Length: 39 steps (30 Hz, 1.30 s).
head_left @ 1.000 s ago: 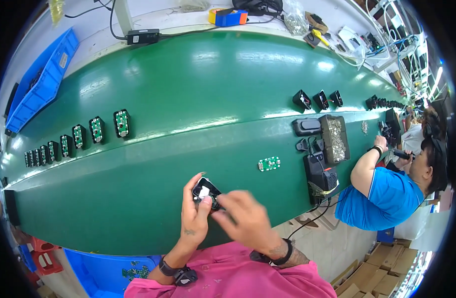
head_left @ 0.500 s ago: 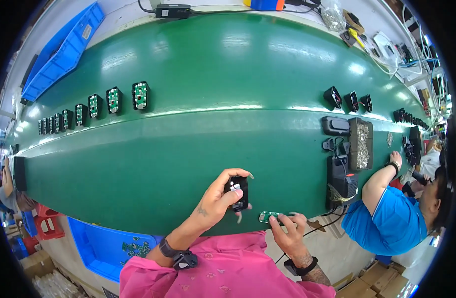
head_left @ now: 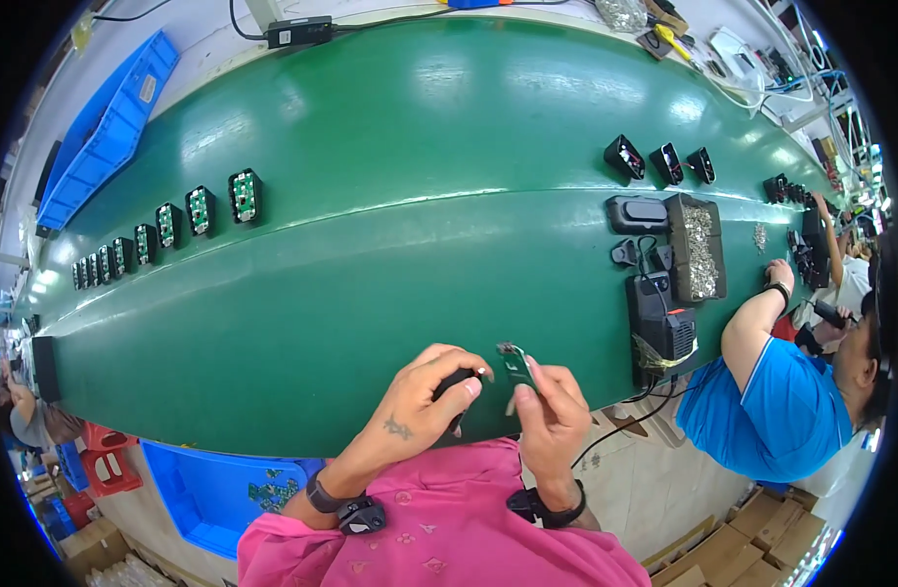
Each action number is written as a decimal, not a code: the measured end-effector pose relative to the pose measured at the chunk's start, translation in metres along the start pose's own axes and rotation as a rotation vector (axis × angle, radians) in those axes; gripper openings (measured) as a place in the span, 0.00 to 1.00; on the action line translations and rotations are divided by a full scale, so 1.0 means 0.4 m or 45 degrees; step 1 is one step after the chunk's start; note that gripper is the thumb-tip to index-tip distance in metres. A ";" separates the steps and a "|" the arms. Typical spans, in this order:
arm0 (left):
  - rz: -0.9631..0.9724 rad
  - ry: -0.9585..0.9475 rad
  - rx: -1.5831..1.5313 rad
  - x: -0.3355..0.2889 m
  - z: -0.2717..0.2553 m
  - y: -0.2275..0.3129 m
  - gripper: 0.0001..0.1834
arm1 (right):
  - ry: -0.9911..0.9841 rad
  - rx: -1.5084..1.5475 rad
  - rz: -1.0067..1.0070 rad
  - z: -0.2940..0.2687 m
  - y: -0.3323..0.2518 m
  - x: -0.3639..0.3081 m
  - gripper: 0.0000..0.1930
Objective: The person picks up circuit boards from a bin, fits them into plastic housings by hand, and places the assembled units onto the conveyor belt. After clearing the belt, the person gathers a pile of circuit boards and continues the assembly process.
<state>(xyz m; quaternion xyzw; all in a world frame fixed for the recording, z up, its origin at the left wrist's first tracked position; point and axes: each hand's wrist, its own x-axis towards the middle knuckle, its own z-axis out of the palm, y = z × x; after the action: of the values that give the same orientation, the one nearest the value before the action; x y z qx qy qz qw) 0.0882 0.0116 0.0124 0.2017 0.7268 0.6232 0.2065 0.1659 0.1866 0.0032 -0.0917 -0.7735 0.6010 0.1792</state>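
While the left hand (head_left: 418,399) clasps a black housing (head_left: 453,383), the right hand (head_left: 553,409) pinches a green circuit board (head_left: 516,367) just to its right, long axis running roughly near to far, above the tabletop (head_left: 302,362).

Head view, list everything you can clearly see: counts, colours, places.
Table: one, green, centre.
Filled casings: about nine, black with green, left.
Parts tray: one, brown, right.
Open casings: three, black, beyond tray.
Corded device: one, black, near tray.
Large bins: two, blue, left.
Cardboard boxes: several, brown, lower right.
Nearest worker: one, blue top, right.
Circuit board: one, green, lower centre.
Held casing: one, black, lower centre.
Left hand: one, around held casing.
Right hand: one, gripping circuit board.
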 end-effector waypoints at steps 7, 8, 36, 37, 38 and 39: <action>-0.332 -0.006 -0.246 0.006 0.013 0.009 0.13 | -0.079 -0.082 -0.133 0.043 -0.003 0.008 0.16; -0.334 0.007 -0.247 0.004 0.014 0.005 0.13 | -0.091 -0.077 -0.135 0.044 -0.008 0.012 0.16; -0.411 -0.021 -0.732 0.006 0.004 0.011 0.29 | -0.262 -0.525 -0.581 0.015 -0.010 0.033 0.20; -0.404 -0.010 -0.634 0.004 0.004 0.012 0.29 | -0.304 -0.566 -0.626 0.009 -0.016 0.039 0.20; -0.402 -0.014 -0.635 0.005 0.004 0.021 0.29 | -0.301 -0.570 -0.626 0.002 -0.020 0.042 0.20; -0.469 -0.055 -0.612 0.005 0.001 0.041 0.29 | -0.279 -0.553 -0.578 -0.005 -0.024 0.044 0.18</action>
<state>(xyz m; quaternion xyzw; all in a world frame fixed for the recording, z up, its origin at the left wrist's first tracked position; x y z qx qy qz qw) 0.0873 0.0151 0.0286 0.0249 0.5784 0.7249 0.3732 0.1512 0.1922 0.0158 0.1122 -0.8988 0.3733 0.2005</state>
